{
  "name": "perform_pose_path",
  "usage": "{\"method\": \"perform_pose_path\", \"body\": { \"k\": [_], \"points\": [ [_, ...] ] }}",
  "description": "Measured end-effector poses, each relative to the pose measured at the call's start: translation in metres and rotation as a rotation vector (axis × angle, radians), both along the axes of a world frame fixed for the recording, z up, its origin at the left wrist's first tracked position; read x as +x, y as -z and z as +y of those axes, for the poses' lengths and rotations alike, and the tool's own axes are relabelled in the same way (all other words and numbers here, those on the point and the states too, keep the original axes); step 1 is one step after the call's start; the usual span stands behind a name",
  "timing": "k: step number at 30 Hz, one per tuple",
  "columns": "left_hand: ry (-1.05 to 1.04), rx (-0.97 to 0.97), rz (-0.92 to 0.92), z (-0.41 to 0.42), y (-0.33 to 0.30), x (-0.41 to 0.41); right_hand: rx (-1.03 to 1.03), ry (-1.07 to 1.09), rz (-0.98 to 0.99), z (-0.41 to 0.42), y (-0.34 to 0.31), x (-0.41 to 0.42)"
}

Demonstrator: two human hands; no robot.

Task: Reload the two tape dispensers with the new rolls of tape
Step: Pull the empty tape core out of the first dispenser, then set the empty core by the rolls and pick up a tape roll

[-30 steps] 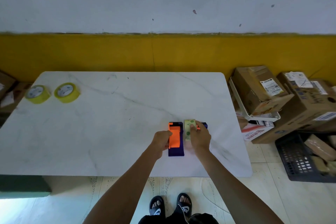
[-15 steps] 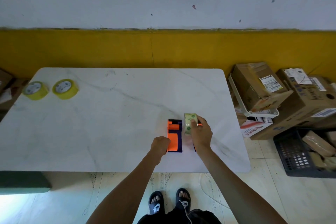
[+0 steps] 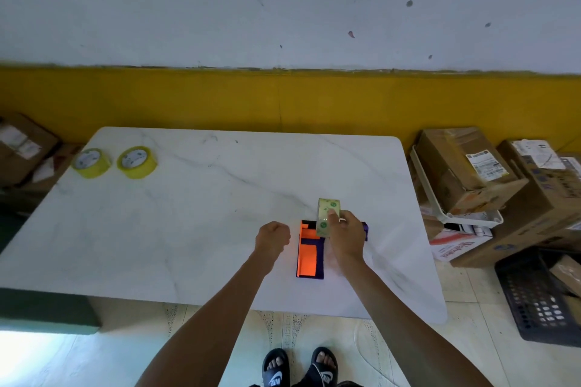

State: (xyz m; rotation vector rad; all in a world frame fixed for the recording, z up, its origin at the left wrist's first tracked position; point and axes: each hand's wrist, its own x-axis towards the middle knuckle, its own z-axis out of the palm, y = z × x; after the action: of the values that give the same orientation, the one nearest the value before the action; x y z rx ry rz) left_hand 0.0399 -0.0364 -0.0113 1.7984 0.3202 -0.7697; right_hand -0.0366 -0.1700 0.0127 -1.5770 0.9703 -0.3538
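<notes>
An orange and purple tape dispenser (image 3: pixel 309 253) lies flat on the white marble table (image 3: pixel 188 229), near its front edge. My right hand (image 3: pixel 344 234) grips a pale, nearly used-up tape roll (image 3: pixel 327 213) and holds it upright above a second purple dispenser (image 3: pixel 364 229), which my hand mostly hides. My left hand (image 3: pixel 273 237) hovers just left of the orange dispenser with its fingers curled, holding nothing. Two new yellow tape rolls (image 3: pixel 91 162) (image 3: pixel 137 162) sit side by side at the table's far left corner.
Cardboard boxes (image 3: pixel 465 166) and a white tray (image 3: pixel 452 213) are stacked on the floor right of the table, with a black crate (image 3: pixel 540 298) in front of them. More boxes (image 3: pixel 22 147) stand at the far left. A yellow-banded wall runs behind the table.
My right hand has lifted the pale roll up off the right dispenser. My left hand has let go of the orange dispenser and drawn back to the left.
</notes>
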Motion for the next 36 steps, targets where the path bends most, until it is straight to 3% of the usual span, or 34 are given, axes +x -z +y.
{"method": "perform_pose_path", "body": {
  "k": [11, 17, 24, 36],
  "points": [
    [-0.133, -0.243, -0.162, 0.024, -0.065, 0.014, -0.045, -0.249, -0.020, 0.047, -0.022, 0.047],
    [-0.210, -0.168, -0.297, 0.067, -0.069, 0.015, -0.032, -0.374, -0.049, 0.096, -0.025, 0.063],
    [-0.270, -0.154, -0.333, 0.149, -0.066, 0.039, -0.061, -0.469, -0.070, 0.172, -0.028, 0.089],
    [-0.175, -0.194, -0.333, 0.294, -0.080, 0.108, 0.021, -0.367, -0.075, 0.316, -0.059, 0.134]
  ]
}}
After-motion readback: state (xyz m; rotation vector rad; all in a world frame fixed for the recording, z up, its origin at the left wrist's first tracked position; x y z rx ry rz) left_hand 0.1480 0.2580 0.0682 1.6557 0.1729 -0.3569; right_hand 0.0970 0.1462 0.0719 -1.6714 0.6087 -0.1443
